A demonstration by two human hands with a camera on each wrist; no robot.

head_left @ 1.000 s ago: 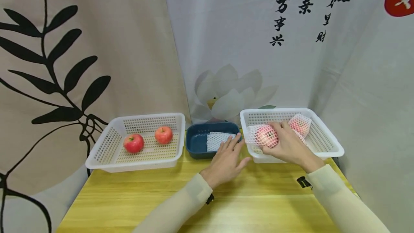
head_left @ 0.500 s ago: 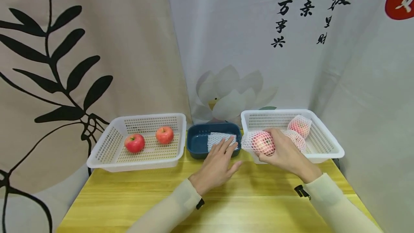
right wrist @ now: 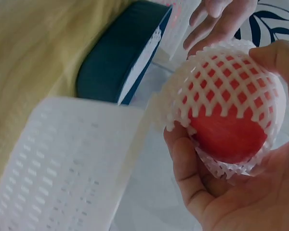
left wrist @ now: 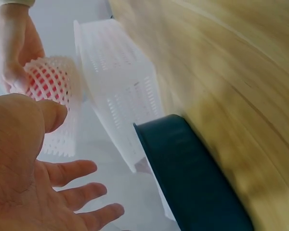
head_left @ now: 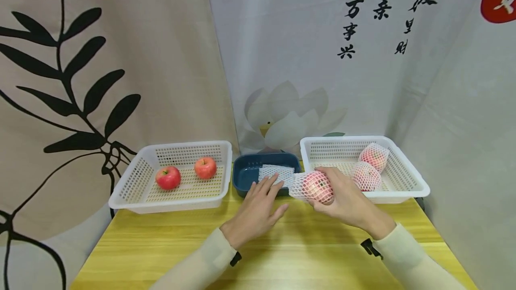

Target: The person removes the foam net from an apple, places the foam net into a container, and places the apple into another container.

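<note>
My right hand point(head_left: 348, 200) grips a red apple point(head_left: 318, 187) wrapped in a white foam net point(head_left: 297, 186), held in front of the right basket's near left corner. In the right wrist view the apple's bare red end point(right wrist: 229, 137) shows past the net, between thumb and fingers. My left hand point(head_left: 255, 213) hovers with fingers spread before the dark blue tray point(head_left: 246, 161), holding nothing. A white foam net point(head_left: 278, 174) lies in that tray. Two netted apples, one nearer point(head_left: 367, 176) and one farther point(head_left: 375, 156), sit in the right white basket point(head_left: 407, 173).
At the left, a white basket point(head_left: 139, 182) holds two bare apples, one point(head_left: 168, 177) left of the other point(head_left: 205, 168). Baskets and tray stand along the back of the wooden table point(head_left: 282, 254). A printed curtain point(head_left: 290, 57) hangs close behind them.
My right hand has carried the netted apple out of the right basket, leftward and toward me. The left hand has drawn back left and nearer, away from over the tray's edge.
</note>
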